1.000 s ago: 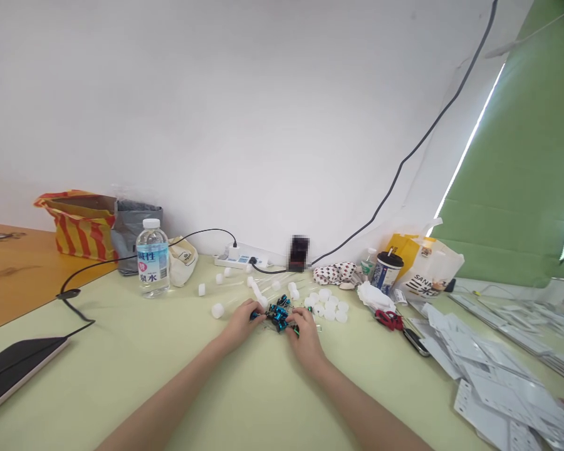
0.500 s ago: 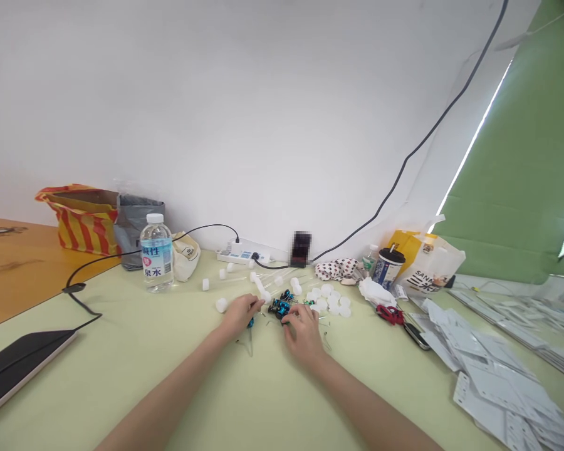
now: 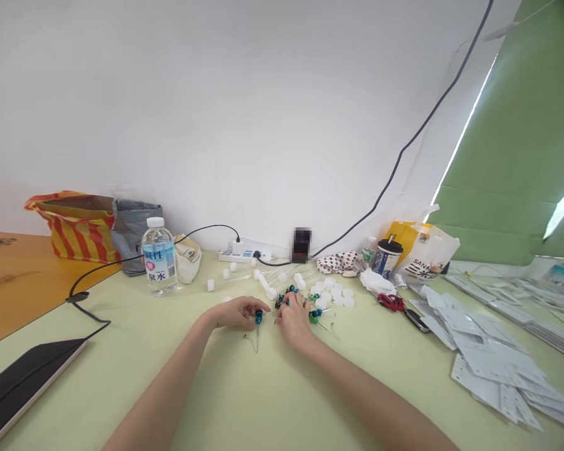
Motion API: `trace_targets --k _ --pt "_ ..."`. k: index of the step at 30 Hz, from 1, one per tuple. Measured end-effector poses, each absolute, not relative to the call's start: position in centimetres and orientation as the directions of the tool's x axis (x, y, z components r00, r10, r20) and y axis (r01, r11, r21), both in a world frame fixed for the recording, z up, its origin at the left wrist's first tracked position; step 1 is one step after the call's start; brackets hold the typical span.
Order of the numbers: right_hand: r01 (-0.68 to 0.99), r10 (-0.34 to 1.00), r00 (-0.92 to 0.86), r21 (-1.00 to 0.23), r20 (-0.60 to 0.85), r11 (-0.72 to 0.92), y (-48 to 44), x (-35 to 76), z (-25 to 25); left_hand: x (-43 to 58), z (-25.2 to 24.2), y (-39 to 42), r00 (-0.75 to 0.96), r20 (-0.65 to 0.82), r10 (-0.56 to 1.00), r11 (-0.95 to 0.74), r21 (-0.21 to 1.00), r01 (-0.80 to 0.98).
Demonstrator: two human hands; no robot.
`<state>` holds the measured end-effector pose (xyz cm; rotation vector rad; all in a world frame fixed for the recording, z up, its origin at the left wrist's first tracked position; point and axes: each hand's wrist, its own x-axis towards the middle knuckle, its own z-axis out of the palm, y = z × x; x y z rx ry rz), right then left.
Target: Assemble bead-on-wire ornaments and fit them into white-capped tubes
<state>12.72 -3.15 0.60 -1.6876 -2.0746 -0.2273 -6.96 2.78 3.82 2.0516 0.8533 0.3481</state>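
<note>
Left of the pile (image 3: 291, 289), the left hand (image 3: 237, 313) was curled at one blue piece (image 3: 259, 317) — hold unconfirmed. Over the pile, the right hand (image 3: 295, 321) rested, fingers bent, grip indeterminable. Risk noted: thin stems (image 3: 257, 339), if tangled, could drag neighbouring pieces along.

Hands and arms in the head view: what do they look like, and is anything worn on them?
They are a person's. The left arm and right arm show no sleeves, only bare forearms narrowing to the wrists. The left hand and right hand wear no gloves; I can make out no watch or bracelet.
</note>
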Motion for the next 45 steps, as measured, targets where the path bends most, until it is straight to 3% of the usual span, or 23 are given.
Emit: trace_targets --k 6,10,15,18,21,24,28,31,34,45 --pt "0.966 0.851 -0.236 0.02 0.469 0.256 -3.9 12.0 0.3 -6.3 4.2 2.8 0.747 -0.034 0.664 -0.499 0.723 0.477" --pt "0.956 0.813 -0.278 0.063 0.511 0.287 -4.9 12.2 0.0 -6.2 3.7 2.8 0.714 -0.016 0.7 -0.442 0.776 0.45" --pt "0.948 0.815 -0.216 -0.086 0.538 0.308 -5.5 13.5 -0.7 -6.8 2.9 2.7 0.661 0.03 0.75 -0.224 0.952 0.211" --pt "0.907 0.771 -0.215 -0.171 0.599 0.386 -5.7 14.2 -1.0 -7.1 2.9 2.4 0.659 0.007 0.752 -0.099 0.99 0.102" --pt "0.814 0.75 -0.139 -0.356 0.647 0.458 -6.1 14.4 -0.9 -6.8 3.3 1.9 0.711 -0.01 0.703 -0.01 1.0 0.025" --pt "0.627 0.778 -0.001 -0.605 0.629 0.49 -6.5 14.5 -0.5 -6.0 3.7 1.3 0.769 -0.028 0.639 0.051 0.999 -0.006" --pt "0.222 0.869 0.147 -0.872 0.473 0.437 -6.6 14.6 0.4 -4.5 3.8 0.8 0.825 -0.05 0.563 0.111 0.994 -0.015" --pt "-0.027 0.907 0.176 -0.919 0.383 0.393 -6.5 14.7 0.9 -3.5 3.6 0.5 0.829 -0.066 0.556 0.119 0.993 0.0" --pt "-0.138 0.934 0.169 -0.931 0.314 0.338 -6.5 14.7 1.1 -2.9 3.3 0.3 0.841 -0.079 0.536 0.123 0.992 0.015" --pt "-0.155 0.941 0.216 -0.942 0.261 0.297 -6.3 14.8 0.8 -2.5 2.8 0.2 0.837 -0.074 0.543 0.123 0.992 0.008"
